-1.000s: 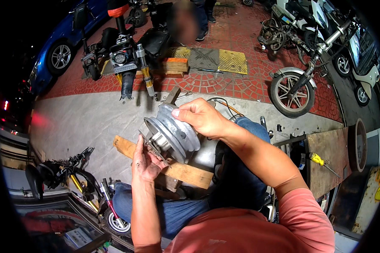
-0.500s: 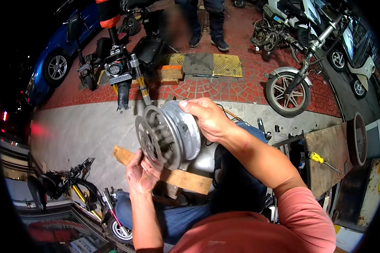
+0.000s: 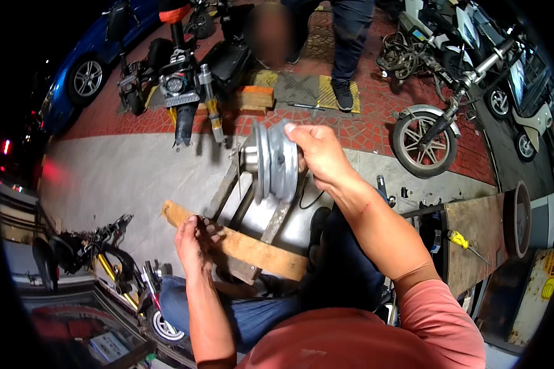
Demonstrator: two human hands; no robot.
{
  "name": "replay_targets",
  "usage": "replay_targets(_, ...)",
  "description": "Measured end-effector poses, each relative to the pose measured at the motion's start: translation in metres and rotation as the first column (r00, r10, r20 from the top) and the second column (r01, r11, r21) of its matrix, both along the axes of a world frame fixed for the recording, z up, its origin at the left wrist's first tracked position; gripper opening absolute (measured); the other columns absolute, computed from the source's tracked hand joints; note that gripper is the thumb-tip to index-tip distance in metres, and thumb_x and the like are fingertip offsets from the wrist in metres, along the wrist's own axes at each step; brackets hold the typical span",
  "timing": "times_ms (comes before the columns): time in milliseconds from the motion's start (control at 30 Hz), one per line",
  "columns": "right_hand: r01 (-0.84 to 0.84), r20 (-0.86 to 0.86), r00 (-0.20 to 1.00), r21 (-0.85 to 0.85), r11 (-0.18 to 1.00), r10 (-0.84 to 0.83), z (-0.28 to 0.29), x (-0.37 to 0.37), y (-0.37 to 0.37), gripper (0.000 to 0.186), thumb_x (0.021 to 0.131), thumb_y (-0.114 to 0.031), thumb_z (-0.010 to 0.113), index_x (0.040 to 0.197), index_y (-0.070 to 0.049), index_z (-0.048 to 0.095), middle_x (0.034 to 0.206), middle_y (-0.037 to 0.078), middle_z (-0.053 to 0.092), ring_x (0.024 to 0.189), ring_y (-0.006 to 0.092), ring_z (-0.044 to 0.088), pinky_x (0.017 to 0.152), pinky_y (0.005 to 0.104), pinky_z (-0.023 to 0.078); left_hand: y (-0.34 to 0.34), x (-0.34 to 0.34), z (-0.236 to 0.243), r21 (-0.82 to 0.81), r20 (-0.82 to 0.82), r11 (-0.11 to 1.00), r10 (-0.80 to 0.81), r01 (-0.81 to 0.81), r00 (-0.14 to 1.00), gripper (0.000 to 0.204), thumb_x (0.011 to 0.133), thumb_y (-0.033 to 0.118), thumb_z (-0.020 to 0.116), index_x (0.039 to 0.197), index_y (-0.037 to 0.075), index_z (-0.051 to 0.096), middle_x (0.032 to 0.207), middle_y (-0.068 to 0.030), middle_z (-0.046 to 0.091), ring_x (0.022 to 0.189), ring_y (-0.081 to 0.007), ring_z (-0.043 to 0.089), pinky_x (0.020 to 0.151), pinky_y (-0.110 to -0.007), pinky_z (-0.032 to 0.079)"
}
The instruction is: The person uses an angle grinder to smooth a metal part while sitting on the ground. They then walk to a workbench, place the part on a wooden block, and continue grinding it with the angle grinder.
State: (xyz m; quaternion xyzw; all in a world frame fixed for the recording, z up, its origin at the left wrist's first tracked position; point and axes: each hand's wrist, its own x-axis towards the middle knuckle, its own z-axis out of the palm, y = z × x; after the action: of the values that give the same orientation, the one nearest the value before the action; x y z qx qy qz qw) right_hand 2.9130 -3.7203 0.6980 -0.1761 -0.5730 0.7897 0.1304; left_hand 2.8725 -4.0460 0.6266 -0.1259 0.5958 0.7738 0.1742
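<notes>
"What's changed nearest us?"
"Our left hand [image 3: 194, 243] is off the wheel rim [image 3: 281, 163], loosely open by the plank [image 3: 258, 251]; contact, we can't tell."
"Beyond?"
"Our right hand [image 3: 322, 152] alone grips it over the stand [image 3: 276, 226], apparently carrying its weight."

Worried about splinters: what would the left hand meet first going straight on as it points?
Likely the wooden board, close by the left hand, though depth is unclear; it might pass above.
</notes>
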Motion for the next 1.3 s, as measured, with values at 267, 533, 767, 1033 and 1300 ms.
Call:
replay_targets(267,0.251,-0.120,0.965,0.183,0.951,-0.232,0.007,0.000,0.017,0.040,0.101,-0.029,0.067,0.075,0.001,0.069,0.066,-0.005,0.058,0.063,0.0055,0.047,0.058,0.0295,0.040,-0.021,0.031,-0.015,-0.926,-0.178,0.378,-0.429,-0.003,0.886,0.032,0.087,0.020,0.079,0.110,0.000,0.069,0.103,-0.0198,0.066,0.092,-0.0364,0.068,0.084,-0.046,0.055)
replay_targets(533,-0.039,-0.033,0.998,0.482,0.875,0.062,-0.024,-0.014,0.013,0.027,0.095,-0.022,0.071,0.080,0.000,0.070,0.065,-0.005,0.056,0.062,0.0062,0.047,0.055,0.0307,0.039,0.021,0.037,-0.035,-0.949,-0.285,0.279,-0.565,-0.146,0.774,0.044,0.078,0.014,0.084,0.117,0.002,0.067,0.126,-0.0216,0.055,0.108,-0.0426,0.065,0.093,-0.050,0.055)
replay_targets(767,-0.186,-0.030,0.926,0.831,0.525,0.376,-0.013,-0.032,-0.004,0.022,0.090,-0.018,0.069,0.096,0.003,0.071,0.079,0.022,0.069,0.070,0.0374,0.067,0.068,0.0470,0.051,0.032,0.034,-0.020,-0.945,-0.153,0.328,-0.459,0.007,0.875,0.055,0.079,0.016,0.083,0.127,0.001,0.062,0.138,-0.0286,0.052,0.115,-0.0486,0.064,0.099,-0.052,0.053)
replay_targets(1033,-0.019,0.127,0.648,0.988,-0.151,0.751,-0.013,-0.014,-0.013,0.017,0.084,-0.018,0.074,0.082,-0.005,0.064,0.083,0.009,0.062,0.089,0.0312,0.061,0.081,0.0426,0.048,0.016,0.030,-0.032,-0.849,-0.129,0.524,-0.335,0.071,0.933,0.057,0.082,0.013,0.081,0.130,-0.005,0.057,0.094,-0.0258,0.075,0.089,-0.0392,0.074,0.084,-0.046,0.057)
replay_targets(1300,-0.055,0.352,0.634,0.908,-0.414,0.689,-0.033,0.010,-0.027,0.011,0.079,-0.024,0.075,0.083,-0.015,0.071,0.092,0.000,0.059,0.098,0.0212,0.059,0.084,0.0381,0.047,0.011,0.020,-0.058,-0.846,-0.058,0.518,-0.317,0.122,0.947,0.057,0.086,0.020,0.078,0.128,-0.010,0.054,0.110,-0.0369,0.070,0.108,-0.0507,0.068,0.096,-0.051,0.054)
